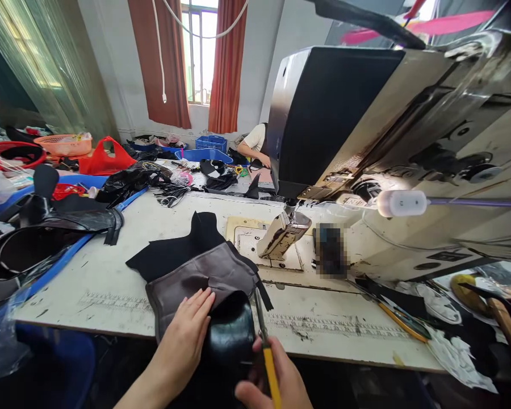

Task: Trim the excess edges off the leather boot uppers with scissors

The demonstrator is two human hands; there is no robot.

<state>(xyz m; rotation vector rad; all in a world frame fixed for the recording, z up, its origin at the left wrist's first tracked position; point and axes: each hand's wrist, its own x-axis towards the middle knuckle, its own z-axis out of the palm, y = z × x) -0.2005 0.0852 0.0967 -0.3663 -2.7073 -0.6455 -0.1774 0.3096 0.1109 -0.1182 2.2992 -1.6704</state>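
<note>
My left hand (pixel 187 335) lies flat with its fingers stretched out on a dark brown leather piece (pixel 174 284), close to the sewing machine bed. Joined to the leather's far side is black fabric (pixel 183 244), its far part standing out in a tab. A glossy black curved part (pixel 232 326) shows between my hands, its lower end lost in shadow. My right hand (pixel 276 375) is closed round yellow-handled scissors (pixel 270 369). Their blades point away from me along the leather's right edge, beside a narrow black strip (pixel 264 294). Whether the blades touch the strip I cannot tell.
A sewing machine (pixel 344 113) overhangs the white table (pixel 323 341) on the right. Beyond its base lie an orange-handled tool (pixel 402 324) and white scraps (pixel 455 352). Leather pieces (pixel 59 227) fill a blue bin at left. Behind the table, a person's arm (pixel 255 150) is visible.
</note>
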